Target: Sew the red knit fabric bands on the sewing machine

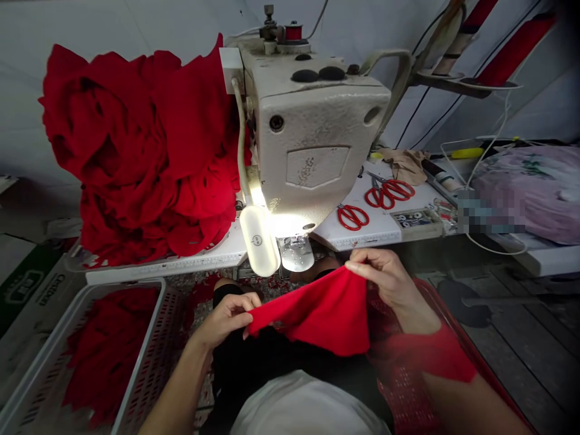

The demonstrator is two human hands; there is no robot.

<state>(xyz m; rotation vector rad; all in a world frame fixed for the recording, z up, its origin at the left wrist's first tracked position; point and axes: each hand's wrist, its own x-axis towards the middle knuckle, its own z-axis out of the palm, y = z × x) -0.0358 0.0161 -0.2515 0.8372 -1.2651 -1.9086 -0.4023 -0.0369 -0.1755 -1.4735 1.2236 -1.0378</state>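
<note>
Between my two hands a red fabric piece (pixel 326 311) is stretched over my lap, its upper edge drawn nearly straight. My left hand (pixel 233 314) pinches its left corner between thumb and fingers. At the upper right corner, my right hand (pixel 383 278) grips the cloth the same way. Another strip of red cloth (pixel 430 353) lies across my right forearm. Just beyond the fabric stands a sewing machine (pixel 317 139) with a lit lamp (pixel 260 241) beside its needle area. The fabric is apart from the machine's metal plate (pixel 297 254).
A tall heap of red cloth (pixel 136 151) sits left of the machine. Below it stands a white basket (pixel 149 338) holding red pieces. Red-handled scissors (pixel 353 217) and a small parts box (pixel 417 222) lie on the table at right. A red basket (pixel 480 368) is beside my right arm.
</note>
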